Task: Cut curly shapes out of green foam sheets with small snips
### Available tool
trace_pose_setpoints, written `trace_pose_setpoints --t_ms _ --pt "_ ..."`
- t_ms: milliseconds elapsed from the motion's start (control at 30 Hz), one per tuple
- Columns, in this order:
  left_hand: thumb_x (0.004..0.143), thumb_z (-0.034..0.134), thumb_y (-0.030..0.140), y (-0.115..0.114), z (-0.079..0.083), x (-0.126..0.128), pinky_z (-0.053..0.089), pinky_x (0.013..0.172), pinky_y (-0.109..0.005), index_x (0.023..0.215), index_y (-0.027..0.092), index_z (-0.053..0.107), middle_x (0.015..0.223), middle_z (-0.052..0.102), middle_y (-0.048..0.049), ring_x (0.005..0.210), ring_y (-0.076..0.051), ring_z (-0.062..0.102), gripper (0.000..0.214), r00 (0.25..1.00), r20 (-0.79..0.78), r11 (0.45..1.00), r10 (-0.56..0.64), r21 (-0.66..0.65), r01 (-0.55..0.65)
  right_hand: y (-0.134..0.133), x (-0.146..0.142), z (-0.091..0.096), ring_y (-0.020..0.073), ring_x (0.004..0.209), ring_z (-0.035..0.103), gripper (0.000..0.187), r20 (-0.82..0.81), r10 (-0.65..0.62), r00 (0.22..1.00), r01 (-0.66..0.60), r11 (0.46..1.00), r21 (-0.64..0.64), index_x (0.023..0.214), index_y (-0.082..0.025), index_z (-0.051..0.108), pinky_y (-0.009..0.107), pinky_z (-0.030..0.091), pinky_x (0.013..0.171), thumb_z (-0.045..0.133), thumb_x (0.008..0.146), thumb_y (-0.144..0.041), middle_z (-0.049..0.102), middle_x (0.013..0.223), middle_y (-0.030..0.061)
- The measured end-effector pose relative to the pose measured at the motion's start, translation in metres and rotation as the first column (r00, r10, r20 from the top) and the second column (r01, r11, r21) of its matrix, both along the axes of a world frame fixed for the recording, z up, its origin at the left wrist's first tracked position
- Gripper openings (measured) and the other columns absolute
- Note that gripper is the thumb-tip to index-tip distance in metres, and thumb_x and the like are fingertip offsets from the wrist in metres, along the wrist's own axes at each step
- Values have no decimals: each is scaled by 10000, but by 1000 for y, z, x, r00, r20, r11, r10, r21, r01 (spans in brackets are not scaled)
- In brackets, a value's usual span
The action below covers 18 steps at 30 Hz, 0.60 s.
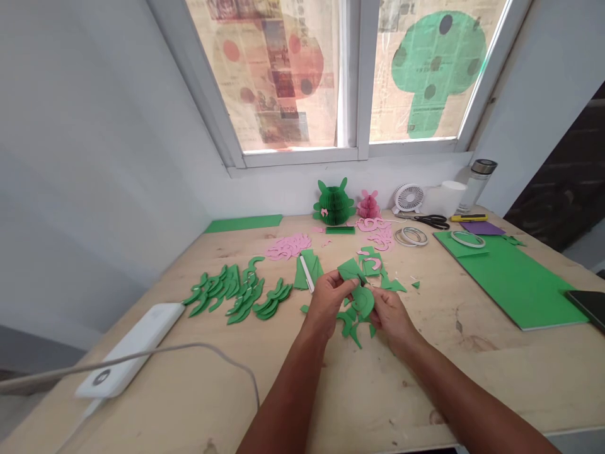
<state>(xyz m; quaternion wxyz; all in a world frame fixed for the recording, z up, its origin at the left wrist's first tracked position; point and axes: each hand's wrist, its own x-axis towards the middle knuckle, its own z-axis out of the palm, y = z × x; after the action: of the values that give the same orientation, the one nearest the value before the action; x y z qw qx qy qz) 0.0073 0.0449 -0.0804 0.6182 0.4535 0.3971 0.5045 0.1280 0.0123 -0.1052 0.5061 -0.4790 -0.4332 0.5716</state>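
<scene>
My left hand [326, 296] is closed on a piece of green paper [350, 269], thumb on top. Below the thumb, a rounded part of green paper [363, 301] with a curved line on it hangs between my hands. My right hand [390, 312] is closed at the right edge of this rounded part, its fingertips partly hidden. A small dark spot shows between the hands, too small to make out. Under them lie green paper scraps [352, 331]. Left of my left hand, a white pen [307, 273] rests on a green sheet [312, 261].
Cut green curved pieces [246, 293] lie left, pink cutouts [289, 246] behind. Green [334, 203] and pink [368, 205] paper figures stand by the wall. Right are black scissors [432, 220], tape rolls [411, 236], a green sheet [520, 277] and a phone [588, 306]. A cable [203, 345] crosses front left.
</scene>
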Motion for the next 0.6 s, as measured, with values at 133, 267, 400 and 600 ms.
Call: trace_pose_setpoints --t_ms 133,267,400,600 --pt "612 687 249 0 -1 0 349 536 -221 625 136 632 561 560 14 537 -87 441 126 1000 -13 1000 5 0 -5 -1 0 1 49 395 139 525 -2 -3 1000 3 1000 8 526 -198 386 231 78 398 558 719 -655 223 398 -101" --pt "608 700 264 0 -1 0 361 544 -222 642 135 642 588 576 7 539 -87 444 146 1000 3 1000 -8 -11 8 0 0 1 49 390 132 524 -15 -7 1000 7 1000 0 537 -208 369 231 73 396 572 698 -663 212 394 -107" --pt "594 720 284 0 -1 0 399 582 -238 687 135 661 643 609 -11 579 -108 490 186 999 45 999 0 -41 2 0 0 2 50 383 135 536 -9 -18 1000 18 1000 -11 533 -219 335 235 68 396 574 686 -673 208 389 -106" --pt "578 735 279 1 -2 -1 416 624 -241 650 140 638 615 599 -2 586 -109 508 184 997 64 997 39 -62 -35 0 1 0 56 383 157 507 6 -2 1000 2 1000 -7 562 -215 362 237 70 398 569 721 -650 223 398 -104"
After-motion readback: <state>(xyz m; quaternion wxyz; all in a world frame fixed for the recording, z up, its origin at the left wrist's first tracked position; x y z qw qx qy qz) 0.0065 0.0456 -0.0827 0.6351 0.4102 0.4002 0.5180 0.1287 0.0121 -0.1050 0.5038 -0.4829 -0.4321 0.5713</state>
